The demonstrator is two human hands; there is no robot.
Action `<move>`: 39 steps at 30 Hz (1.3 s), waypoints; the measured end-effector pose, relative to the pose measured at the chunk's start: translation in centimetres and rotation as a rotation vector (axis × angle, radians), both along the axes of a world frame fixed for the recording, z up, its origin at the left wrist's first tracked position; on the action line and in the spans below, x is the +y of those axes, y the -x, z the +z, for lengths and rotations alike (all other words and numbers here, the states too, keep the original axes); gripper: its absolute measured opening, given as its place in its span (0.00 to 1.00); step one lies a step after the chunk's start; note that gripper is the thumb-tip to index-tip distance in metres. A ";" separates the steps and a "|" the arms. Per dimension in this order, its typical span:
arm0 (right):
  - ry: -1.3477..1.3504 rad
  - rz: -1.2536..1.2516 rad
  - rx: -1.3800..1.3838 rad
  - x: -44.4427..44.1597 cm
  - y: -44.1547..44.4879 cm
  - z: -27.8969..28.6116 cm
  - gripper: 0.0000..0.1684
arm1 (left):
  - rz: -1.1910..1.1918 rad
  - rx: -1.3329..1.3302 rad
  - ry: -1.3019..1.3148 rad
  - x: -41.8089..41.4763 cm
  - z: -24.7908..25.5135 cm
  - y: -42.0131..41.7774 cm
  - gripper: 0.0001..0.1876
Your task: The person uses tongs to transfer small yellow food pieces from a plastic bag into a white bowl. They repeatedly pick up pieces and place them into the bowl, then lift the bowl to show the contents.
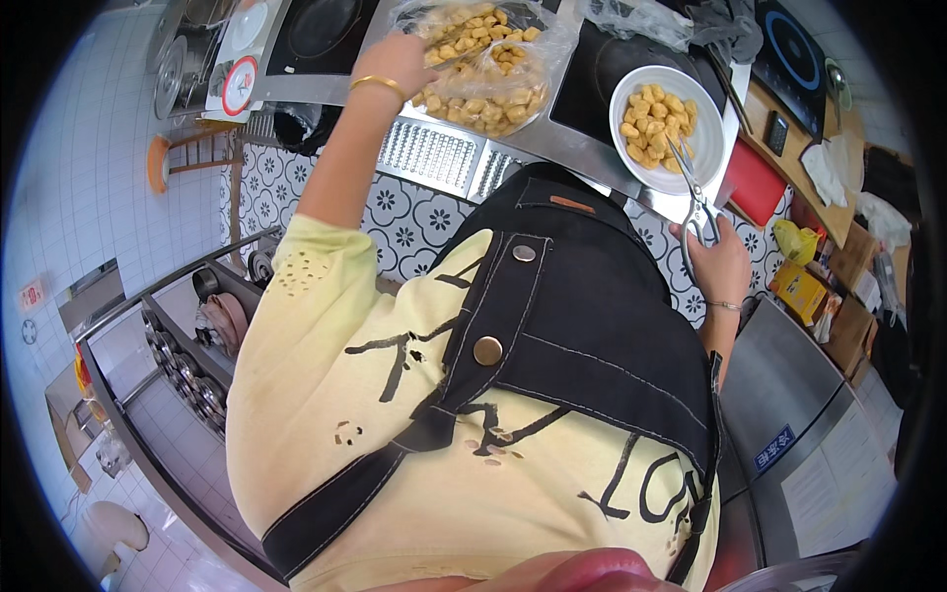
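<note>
At the counter's right, a white bowl (616, 140) holds a heap of golden fried pieces (655, 118) that look like tofu puffs. My right hand (716, 255) grips a pair of metal scissors (695, 200) by its handles. The blades reach over the bowl's near rim, with their tips among the pieces. Up at the left, my left hand (399, 65) is closed at the left side of a large clear plastic bag (544, 92) full of similar pieces. Something thin and greyish runs from its fingers into the bag; what it is cannot be made out.
Black induction hobs (588, 92) are set in the steel counter (544, 129). A red board (755, 181) and a wooden table (803, 166) with a calculator (777, 133) lie right. Behind me stand a metal rack (170, 510) with pots and a steel cabinet (784, 370).
</note>
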State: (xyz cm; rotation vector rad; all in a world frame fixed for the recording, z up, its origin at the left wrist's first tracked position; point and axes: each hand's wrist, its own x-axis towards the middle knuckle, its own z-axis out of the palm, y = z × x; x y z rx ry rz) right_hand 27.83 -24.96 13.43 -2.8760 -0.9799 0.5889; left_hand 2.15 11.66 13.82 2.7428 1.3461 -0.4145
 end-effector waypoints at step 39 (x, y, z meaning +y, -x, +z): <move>-0.266 -0.018 0.002 0.9 1.1 -0.6 0.41 | 0.387 -0.866 1.743 -10.4 -7.0 -9.1 0.14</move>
